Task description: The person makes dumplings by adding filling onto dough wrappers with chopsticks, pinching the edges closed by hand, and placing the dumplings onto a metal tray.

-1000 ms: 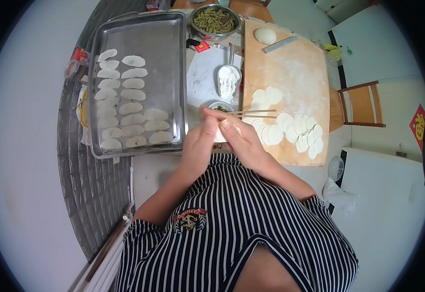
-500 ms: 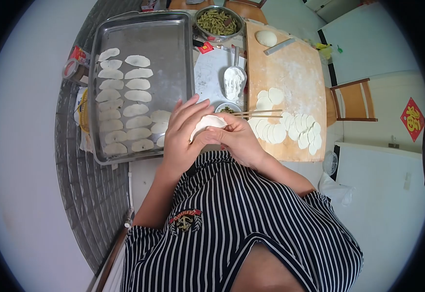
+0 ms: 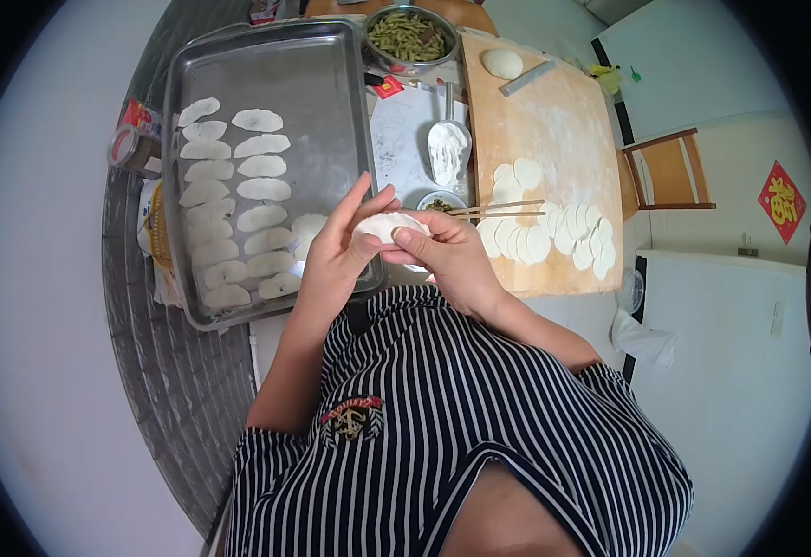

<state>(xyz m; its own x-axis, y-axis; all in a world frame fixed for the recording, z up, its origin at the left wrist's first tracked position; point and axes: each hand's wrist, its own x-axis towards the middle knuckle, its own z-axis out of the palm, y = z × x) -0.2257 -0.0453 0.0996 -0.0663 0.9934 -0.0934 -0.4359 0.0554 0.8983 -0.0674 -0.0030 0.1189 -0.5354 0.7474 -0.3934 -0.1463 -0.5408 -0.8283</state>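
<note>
A folded white dumpling (image 3: 389, 226) is held between both hands in front of my chest. My left hand (image 3: 338, 243) grips its left end with the thumb, other fingers stretched upward. The thumb and fingers of my right hand (image 3: 444, 252) pinch its right side. Left of my hands lies a metal tray (image 3: 322, 93) with rows of dumplings (image 3: 261, 167). To the right, round dough wrappers (image 3: 519, 243) overlap on a floured wooden board (image 3: 554, 121). Just beyond my right hand is a bowl of filling (image 3: 441, 201), with chopsticks (image 3: 507, 210) reaching over the board.
A scoop of flour (image 3: 447, 153) rests between tray and board. Behind it stands a metal bowl of green pods (image 3: 407, 37). A dough ball (image 3: 502, 63) and a flat metal blade (image 3: 528, 78) lie on the board's far end. A chair (image 3: 667, 172) stands at the right.
My hands have parted from their cupped press around the dumpling, which now shows between my fingertips. They have shifted left, nearer the tray. The view has also shifted slightly.
</note>
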